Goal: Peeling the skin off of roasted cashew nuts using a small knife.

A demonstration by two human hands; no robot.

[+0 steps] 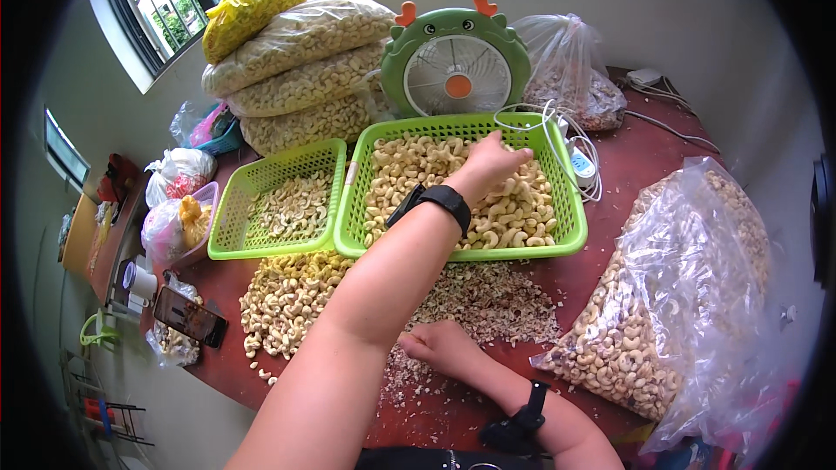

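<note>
My left arm reaches across to the large green plastic basket (570, 241), which is heaped with whole cashew kernels (514, 213). Over the kernels at its far side is my left hand (495, 162), thumb apart from the fingers; the other fingertips are hidden behind the hand. Close to the table edge, my right hand (442, 349) is closed with curled fingers beside a spread of broken skins and bits (488, 300). Whatever it may pinch is too small to make out. A pile of cashews (283, 305) lies left of my forearm, some with yellowish skin.
A smaller green basket (228, 239) holds cashew pieces. Stacked sacks of cashews (300, 43) and a green fan (457, 65) stand behind. On the right lies a big clear bag of cashews (623, 357). A phone (190, 315) leans at left; white cable (592, 157) loops beside the basket.
</note>
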